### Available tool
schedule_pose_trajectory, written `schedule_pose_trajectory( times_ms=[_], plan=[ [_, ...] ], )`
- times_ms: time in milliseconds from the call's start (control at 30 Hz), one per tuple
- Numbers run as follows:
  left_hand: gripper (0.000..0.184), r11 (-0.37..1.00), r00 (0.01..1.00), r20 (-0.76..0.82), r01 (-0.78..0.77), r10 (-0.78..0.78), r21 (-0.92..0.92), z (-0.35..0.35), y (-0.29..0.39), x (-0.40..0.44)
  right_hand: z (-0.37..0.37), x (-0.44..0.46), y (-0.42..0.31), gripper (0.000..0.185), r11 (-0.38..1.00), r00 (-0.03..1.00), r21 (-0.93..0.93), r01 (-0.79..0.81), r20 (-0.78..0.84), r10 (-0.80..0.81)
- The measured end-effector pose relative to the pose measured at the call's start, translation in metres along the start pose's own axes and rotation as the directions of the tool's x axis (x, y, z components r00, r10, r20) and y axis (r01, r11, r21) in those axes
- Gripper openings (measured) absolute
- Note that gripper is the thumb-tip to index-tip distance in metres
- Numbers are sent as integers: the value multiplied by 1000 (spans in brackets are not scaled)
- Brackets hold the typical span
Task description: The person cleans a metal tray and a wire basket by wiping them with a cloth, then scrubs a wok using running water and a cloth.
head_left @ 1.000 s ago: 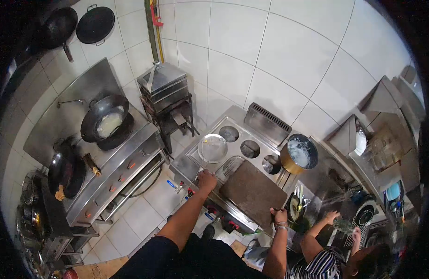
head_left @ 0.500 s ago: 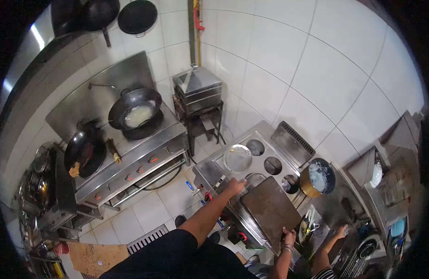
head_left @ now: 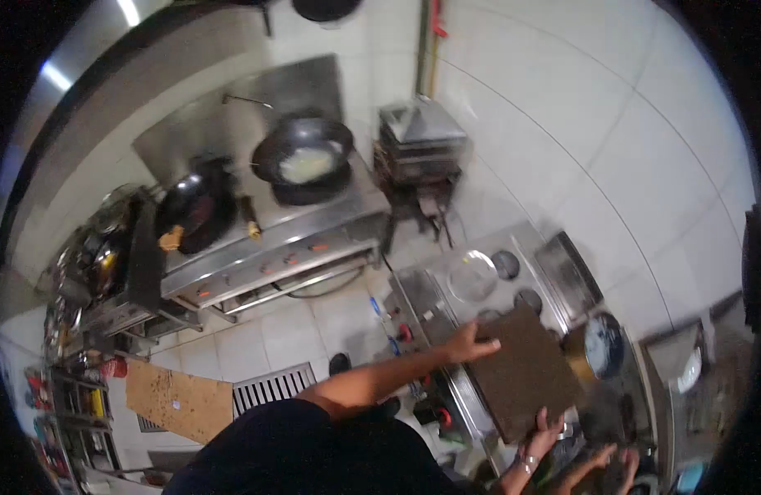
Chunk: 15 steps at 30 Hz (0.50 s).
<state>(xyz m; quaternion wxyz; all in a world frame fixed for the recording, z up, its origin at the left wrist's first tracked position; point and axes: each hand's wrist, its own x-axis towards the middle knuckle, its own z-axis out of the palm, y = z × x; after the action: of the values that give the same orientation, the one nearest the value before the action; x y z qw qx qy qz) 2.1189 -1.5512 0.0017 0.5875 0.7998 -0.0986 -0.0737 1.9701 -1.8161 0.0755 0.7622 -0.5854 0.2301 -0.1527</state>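
A flat, square brown-grey plate (head_left: pixel 525 375) is over the steel cooking range (head_left: pixel 426 289). My right hand (head_left: pixel 545 433) grips its near right edge; a bracelet is on the wrist. My left hand (head_left: pixel 473 344) is at the plate's upper left edge, fingers stretched out and apart over it. Whether those fingers press on the plate I cannot tell. Beyond it, a round pale lid (head_left: pixel 471 276) lies on the range beside two dark round openings (head_left: pixel 506 264). A brass-coloured pot (head_left: pixel 580 355) with whitish contents stands to the right of the plate.
Another person's hands (head_left: pixel 599 458) are at the lower right, close to my right hand. A wok (head_left: pixel 302 153) with pale liquid and a second wok (head_left: pixel 197 206) sit on the stove to the left. A lidded steel box (head_left: pixel 421 136) stands in the corner. A floor grate (head_left: pixel 273 388) lies below.
My view has shifted, so the scene sits further right. The plate has moved towards the wall, covering a third opening. My left hand has moved from the range's round lid to the plate's edge.
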Motion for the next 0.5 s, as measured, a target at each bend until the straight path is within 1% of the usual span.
schedule_pose_trajectory(
  times_ms=[33, 100, 133, 200, 233, 267, 333, 367, 400, 433, 467, 500],
  plan=[
    [65, 996, 998, 54, 15, -10, -92, -9, 16, -5, -3, 9, 0, 70, 988, 999, -152, 27, -35, -33],
    [59, 925, 979, 157, 178, -132, -335, -52, 28, -8, 8, 13, -19, 68, 984, 999, -177, 31, -31, -37],
    [60, 822, 972, -7, 195, -234, -535, -65, 36, -14, 20, 13, -29, 66, 999, 999, -49, 21, 34, -19],
    [65, 903, 968, 121, 249, -220, -349, -118, 72, -37, 22, 30, -26, 63, 999, 982, 35, -29, 188, 22],
    [63, 602, 867, 243, 481, -435, -638, -125, 73, -36, 29, 34, -26, 63, 998, 978, 5, -60, 199, 58],
    [63, 599, 867, 252, 482, -430, -639, -131, 65, -41, 38, 35, -25, 63, 995, 971, -25, -92, 218, 95],
    [53, 537, 898, 366, 440, -244, -720, -128, 45, -52, 40, 43, -14, 61, 997, 972, -20, -69, 224, 72],
    [48, 470, 890, 398, 456, -224, -756, -120, 38, -54, 34, 50, -9, 60, 983, 959, 105, -153, 258, 122],
    [48, 473, 890, 401, 454, -216, -755, -107, 22, -57, 29, 64, -1, 60, 946, 940, 227, -231, 305, 156],
    [46, 411, 892, 374, 450, -255, -793, -91, 2, -60, 2, 91, 30, 64, 964, 982, -190, -187, -11, 188],
    [44, 346, 889, 350, 441, -296, -828, -79, -14, -58, -37, 125, 75, 69, 913, 989, -392, -114, -131, 67],
    [44, 352, 894, 345, 433, -287, -830, -72, -22, -55, -70, 149, 113, 75, 810, 972, -583, -69, -221, -76]
  ],
)
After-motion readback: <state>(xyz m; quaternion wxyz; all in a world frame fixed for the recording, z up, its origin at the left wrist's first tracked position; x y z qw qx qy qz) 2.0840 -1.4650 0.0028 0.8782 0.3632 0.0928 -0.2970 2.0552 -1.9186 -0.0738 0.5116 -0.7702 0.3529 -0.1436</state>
